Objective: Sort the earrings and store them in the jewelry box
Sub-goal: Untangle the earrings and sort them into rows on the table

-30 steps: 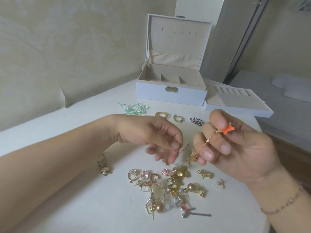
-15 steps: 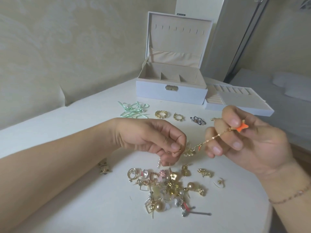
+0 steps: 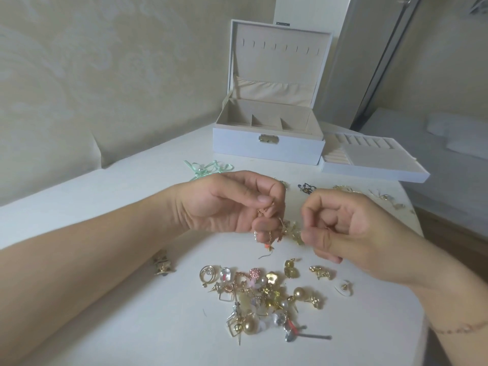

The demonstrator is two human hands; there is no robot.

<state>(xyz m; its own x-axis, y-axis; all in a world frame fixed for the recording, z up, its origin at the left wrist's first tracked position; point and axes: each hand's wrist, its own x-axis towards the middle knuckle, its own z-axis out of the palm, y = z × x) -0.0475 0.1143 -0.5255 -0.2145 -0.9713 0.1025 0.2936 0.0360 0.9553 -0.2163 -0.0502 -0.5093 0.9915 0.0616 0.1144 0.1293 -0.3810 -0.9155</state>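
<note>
**Separating a Tangled Chain Earring**

Working above the white surface (image 3: 105,299), the left hand (image 3: 227,204) pinched a gold chain earring (image 3: 269,237) with a small orange charm dangling below its fingers. To its right, the right hand (image 3: 340,225) pinched a gold cluster (image 3: 294,232) caught on that chain. The step in hand appeared to be untangling; the next move would call for a gentle pull apart. The unsorted pile (image 3: 264,297) lay beneath, the open jewelry box (image 3: 268,146) well behind. Half a second earlier, the right hand had held the orange charm higher, with the chain stretched between the hands; they had since closed together.
</note>
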